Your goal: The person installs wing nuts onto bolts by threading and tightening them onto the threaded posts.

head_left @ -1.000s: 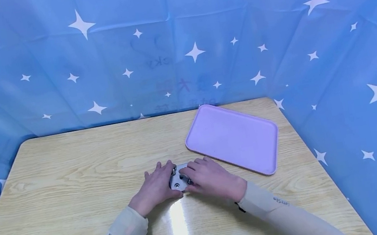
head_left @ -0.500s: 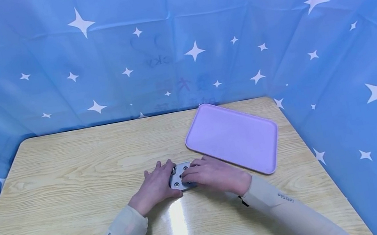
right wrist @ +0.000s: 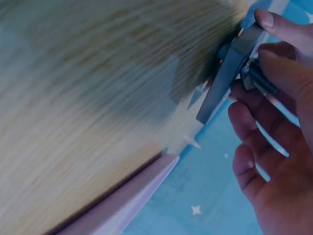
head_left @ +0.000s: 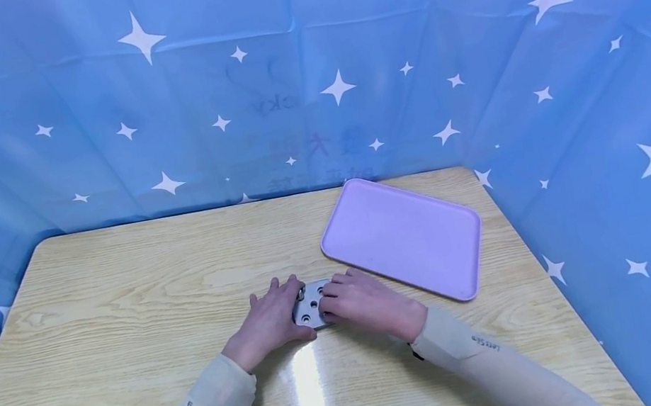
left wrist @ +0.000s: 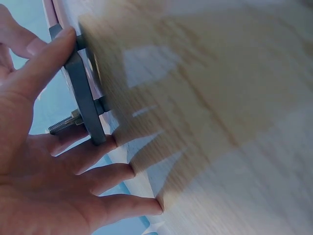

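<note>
A grey metal plate (head_left: 313, 293) with several round holes lies between my hands on the table. My left hand (head_left: 269, 324) grips its left part, the thumb on the near edge and fingers at the far edge. In the left wrist view a threaded bolt (left wrist: 59, 126) with a nut (left wrist: 76, 116) stands up from the plate (left wrist: 83, 90); dark bolt heads (left wrist: 101, 105) hold the plate off the wood. My right hand (head_left: 370, 307) covers the plate's right end. Its thumb and fingers pinch the nut (right wrist: 246, 81) on another bolt (right wrist: 263, 80), seen in the right wrist view.
A shallow purple tray (head_left: 403, 240) lies at an angle on the wooden table (head_left: 152, 289), behind and right of my right hand. A blue curtain (head_left: 184, 90) with white stars hangs along the table's back and right sides.
My right hand has shifted and turned over the plate's right end, its fingers drawing back to the right, so more of the plate's middle shows. My left hand keeps its place.
</note>
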Demonstrator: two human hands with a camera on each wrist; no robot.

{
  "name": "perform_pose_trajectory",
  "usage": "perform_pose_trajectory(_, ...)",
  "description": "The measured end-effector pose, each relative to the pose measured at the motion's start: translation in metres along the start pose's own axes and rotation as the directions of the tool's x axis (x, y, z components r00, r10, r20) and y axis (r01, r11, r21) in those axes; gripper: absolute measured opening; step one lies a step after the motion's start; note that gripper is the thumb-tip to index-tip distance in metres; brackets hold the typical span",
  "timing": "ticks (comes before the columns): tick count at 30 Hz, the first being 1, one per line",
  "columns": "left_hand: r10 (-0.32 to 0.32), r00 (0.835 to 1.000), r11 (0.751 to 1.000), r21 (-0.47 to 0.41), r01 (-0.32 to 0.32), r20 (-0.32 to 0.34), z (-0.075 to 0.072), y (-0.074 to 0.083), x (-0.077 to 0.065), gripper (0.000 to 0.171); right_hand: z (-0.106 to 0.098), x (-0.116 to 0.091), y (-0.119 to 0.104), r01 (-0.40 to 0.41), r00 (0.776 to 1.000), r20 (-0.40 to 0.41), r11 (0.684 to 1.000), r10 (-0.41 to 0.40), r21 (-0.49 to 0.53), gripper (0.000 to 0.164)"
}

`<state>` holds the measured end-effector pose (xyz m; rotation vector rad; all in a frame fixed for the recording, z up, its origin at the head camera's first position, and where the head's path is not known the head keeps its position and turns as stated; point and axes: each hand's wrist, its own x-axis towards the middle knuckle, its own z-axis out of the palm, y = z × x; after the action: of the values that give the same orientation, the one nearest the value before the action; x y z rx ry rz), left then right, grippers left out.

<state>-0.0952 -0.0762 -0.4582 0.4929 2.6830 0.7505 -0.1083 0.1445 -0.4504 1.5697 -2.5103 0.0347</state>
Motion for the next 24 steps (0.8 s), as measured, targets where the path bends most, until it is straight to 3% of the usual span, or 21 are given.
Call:
perform_pose_trajectory(11,0.009,1.000,1.000,0.002,-0.009,-0.013,0.001,0.000,-0.001,0.085,0.003,0.006,-0.014,-0.153,0.988,-0.014,0.983,0.156,0.099,0.004)
perform_pose_trajectory(15,0.012,1.000,1.000,0.001,-0.012,-0.015,0.002,-0.001,-0.001,0.085,0.001,0.004,-0.013,-0.186,0.982,0.022,0.976,0.185,0.111,0.017)
perform_pose_trajectory(19,0.017,1.000,1.000,0.002,-0.017,-0.012,0.001,-0.001,0.000,0.085,-0.007,0.000,-0.004,-0.159,0.984,0.091,0.982,0.150,0.100,0.036)
perform_pose_trajectory(24,0.013,1.000,1.000,0.001,-0.013,-0.004,0.000,-0.002,0.000,0.085,-0.017,-0.003,0.008,-0.026,0.981,0.192,0.995,0.007,0.096,0.043)
